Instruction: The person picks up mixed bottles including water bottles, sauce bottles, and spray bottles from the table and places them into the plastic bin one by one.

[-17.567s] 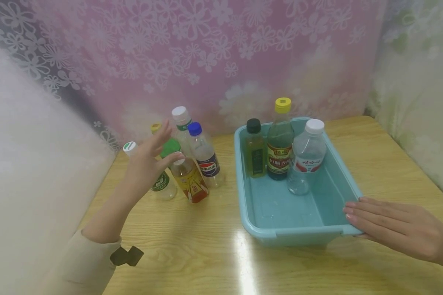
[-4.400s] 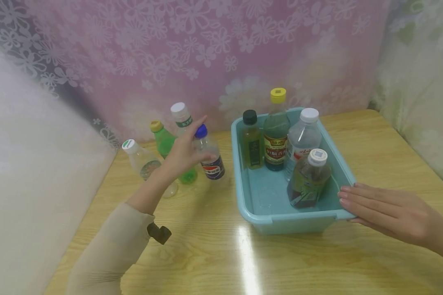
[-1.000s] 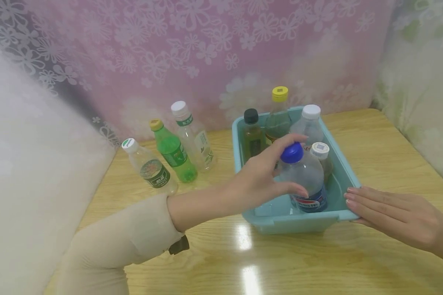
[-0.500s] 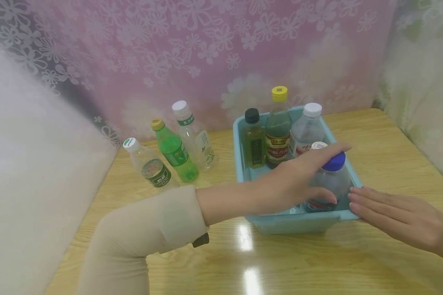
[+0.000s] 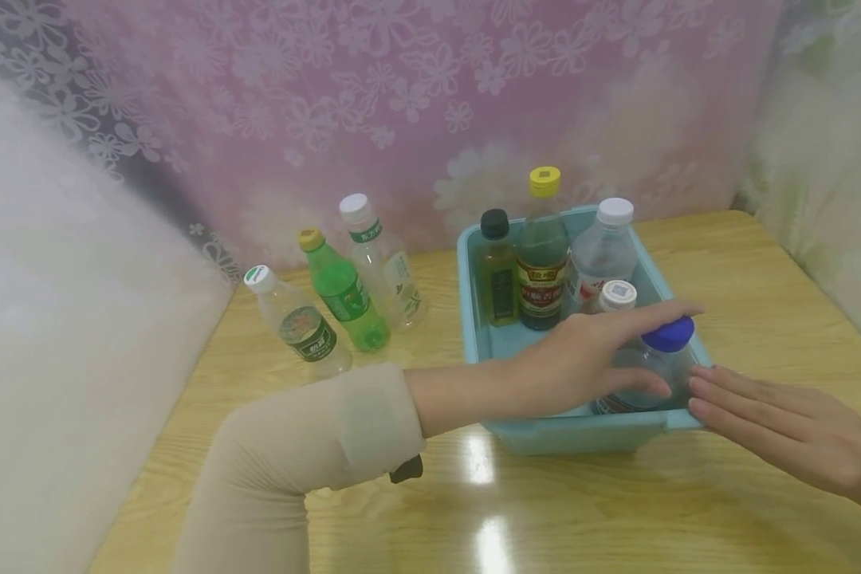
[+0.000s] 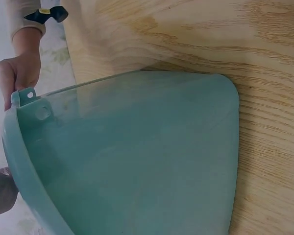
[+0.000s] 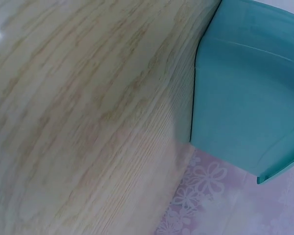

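My left hand reaches across the light-blue plastic basin and grips a clear Pepsi bottle with a blue cap, which stands in the near right corner. The thumb lies along its near side; the other fingers are mostly hidden behind it. My right hand rests with straight fingers on the basin's near right rim, its thumb hidden. Just behind the Pepsi bottle is a white-capped drink bottle, partly covered by my left hand. In the left wrist view, the basin wall fills the middle.
A black-capped bottle, a yellow-capped vinegar bottle and a white-capped water bottle stand at the basin's back. Left on the wooden table are a clear bottle, a green bottle and another white-capped bottle.
My left hand has taken the Pepsi bottle from the table into the basin, then rightward to the near right corner. Earlier, the brown drink bottle also went in. The right hand stays at the rim.
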A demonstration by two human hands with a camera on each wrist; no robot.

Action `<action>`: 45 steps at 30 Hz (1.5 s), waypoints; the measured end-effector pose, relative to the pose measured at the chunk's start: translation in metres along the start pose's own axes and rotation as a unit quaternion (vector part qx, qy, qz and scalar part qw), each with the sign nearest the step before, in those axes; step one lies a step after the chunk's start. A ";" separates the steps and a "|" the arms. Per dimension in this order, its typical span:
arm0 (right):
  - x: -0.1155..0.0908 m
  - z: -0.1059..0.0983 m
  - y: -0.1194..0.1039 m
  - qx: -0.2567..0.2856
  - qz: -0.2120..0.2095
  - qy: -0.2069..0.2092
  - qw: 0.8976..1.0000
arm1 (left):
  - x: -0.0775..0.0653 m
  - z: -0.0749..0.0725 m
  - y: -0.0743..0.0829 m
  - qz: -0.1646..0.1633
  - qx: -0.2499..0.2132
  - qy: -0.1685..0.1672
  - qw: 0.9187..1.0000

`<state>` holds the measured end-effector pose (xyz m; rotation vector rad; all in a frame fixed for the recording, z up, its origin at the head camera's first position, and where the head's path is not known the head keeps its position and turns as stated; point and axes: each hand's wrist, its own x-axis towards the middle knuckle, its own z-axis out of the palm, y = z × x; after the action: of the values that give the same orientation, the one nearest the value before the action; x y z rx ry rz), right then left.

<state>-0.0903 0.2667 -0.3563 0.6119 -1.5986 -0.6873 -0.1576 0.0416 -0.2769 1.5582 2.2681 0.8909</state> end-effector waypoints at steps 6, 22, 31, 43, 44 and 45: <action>-0.007 0.000 0.001 -0.253 -0.039 -0.035 0.966 | 0.001 0.002 0.000 -0.002 0.023 -0.003 1.000; 0.008 -0.004 0.000 0.162 0.029 0.030 0.986 | -0.008 -0.012 0.002 -0.038 0.083 0.002 0.996; 0.004 -0.002 -0.002 -0.115 0.002 0.003 0.993 | -0.029 -0.020 -0.011 -0.081 0.049 0.014 0.995; 0.003 0.002 -0.002 -0.396 -0.021 -0.017 0.918 | -0.062 -0.038 -0.027 -0.116 -0.005 0.096 0.989; 0.003 0.002 -0.001 -0.438 -0.027 -0.021 0.898 | -0.065 -0.040 -0.028 -0.120 -0.022 0.101 0.987; 0.002 0.002 -0.001 -0.461 -0.031 -0.024 0.887 | -0.068 -0.041 -0.030 -0.127 -0.043 0.106 0.985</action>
<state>-0.0929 0.2648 -0.3556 -0.0676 -1.1023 -1.3879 -0.1747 -0.0412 -0.2716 1.1511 2.4657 1.1091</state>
